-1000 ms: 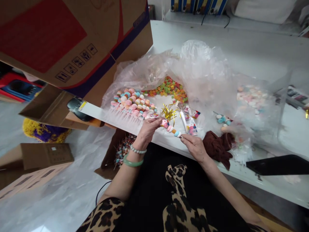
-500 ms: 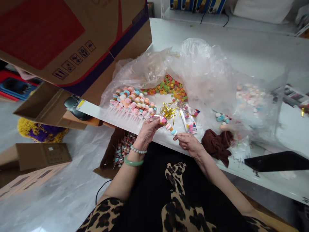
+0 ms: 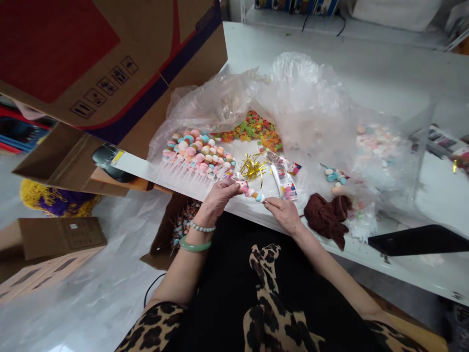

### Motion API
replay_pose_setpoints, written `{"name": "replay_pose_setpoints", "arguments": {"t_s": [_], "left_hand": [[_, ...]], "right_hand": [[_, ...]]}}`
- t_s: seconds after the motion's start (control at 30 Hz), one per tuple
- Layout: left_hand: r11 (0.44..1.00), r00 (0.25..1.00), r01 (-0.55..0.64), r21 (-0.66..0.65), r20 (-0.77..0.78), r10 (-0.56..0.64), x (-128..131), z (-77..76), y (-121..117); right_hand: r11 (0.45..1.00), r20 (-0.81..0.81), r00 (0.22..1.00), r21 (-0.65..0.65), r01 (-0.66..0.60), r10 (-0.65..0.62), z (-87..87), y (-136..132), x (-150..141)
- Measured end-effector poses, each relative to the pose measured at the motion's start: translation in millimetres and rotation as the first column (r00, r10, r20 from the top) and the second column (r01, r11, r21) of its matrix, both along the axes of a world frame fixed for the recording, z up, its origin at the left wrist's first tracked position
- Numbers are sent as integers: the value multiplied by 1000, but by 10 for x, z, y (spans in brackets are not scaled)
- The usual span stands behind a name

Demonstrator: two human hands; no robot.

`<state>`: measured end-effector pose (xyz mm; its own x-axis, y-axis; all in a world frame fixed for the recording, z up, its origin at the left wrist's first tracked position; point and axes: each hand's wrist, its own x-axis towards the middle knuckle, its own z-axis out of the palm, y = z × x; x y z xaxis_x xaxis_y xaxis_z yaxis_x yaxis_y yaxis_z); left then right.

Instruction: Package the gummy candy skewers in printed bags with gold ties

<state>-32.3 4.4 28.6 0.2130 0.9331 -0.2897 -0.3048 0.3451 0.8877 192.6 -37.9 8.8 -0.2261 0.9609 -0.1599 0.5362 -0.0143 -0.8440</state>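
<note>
Between my hands is a candy skewer [image 3: 258, 197] of pink, white, orange and blue pieces, partly covered by a clear printed wrapper [image 3: 243, 187]. My left hand [image 3: 220, 194] pinches the wrapped end. At the other end, fingers of my right hand [image 3: 284, 212] are closed by the blue and white pieces. Many similar skewers [image 3: 200, 152] lie piled on the table just beyond my left hand. Gold twist ties [image 3: 252, 167] and a stack of printed wrappers [image 3: 285, 182] are beyond the held skewer.
Clear plastic bags [image 3: 308, 107] spread over the white table [image 3: 388, 68], near colourful ring candies [image 3: 258, 132]. A brown cloth [image 3: 326, 215] and a black flat object [image 3: 417, 240] lie rightward. A large carton [image 3: 146, 39] stands left; a box of skewers [image 3: 163, 234] sits below the table edge.
My right hand has moved left, closer to my left hand, with the skewer's end. More of the skewer appears covered by the wrapper. The view has shifted slightly.
</note>
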Motion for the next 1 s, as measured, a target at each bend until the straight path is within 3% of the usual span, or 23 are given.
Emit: {"name": "replay_pose_setpoints", "arguments": {"t_s": [0.1,0.2,0.3,0.4,0.5,0.6,0.67,0.73,0.8,0.87,0.93,1.0], "left_hand": [[984,980,-176,-11,88,176,95,-40,5],[953,941,-299,-35,156,301,147,-98,4],[963,952,-256,-80,155,266,171,-121,-16],[974,968,-209,-93,122,219,153,-94,-41],[986,986,-141,-93,79,149,68,-48,-52],[994,998,-69,-88,2,69,-47,-27,-47],[995,997,-64,-75,-47,60,-92,-33,-39],[994,996,-77,-75,-54,73,-88,-48,-33],[992,996,-84,-90,-26,82,-39,-63,-31],[988,995,-102,-113,-3,102,27,-79,-36],[983,992,-123,-139,0,124,78,-96,-46],[976,990,-135,-169,11,139,96,-117,-57]], "right_hand": [[999,17,999,36,40,-41,0,-63,-98],[985,-207,969,-131,110,-135,-20,-105,-159],[912,-413,879,-407,57,-239,-41,-100,-158],[862,-483,837,-506,-27,-257,-43,-72,-115],[908,-439,892,-409,-88,-111,-32,-52,-67],[994,-77,996,-99,-43,36,-21,-52,-39],[997,179,983,69,-45,32,-9,-57,-37],[990,268,963,125,-63,27,8,-58,-52],[992,198,980,112,-58,34,26,-54,-83],[999,1,999,27,-41,41,33,-51,-117],[984,-265,964,-175,-18,-29,18,-52,-140],[894,-488,854,-445,-62,-184,-19,-55,-139]]}}
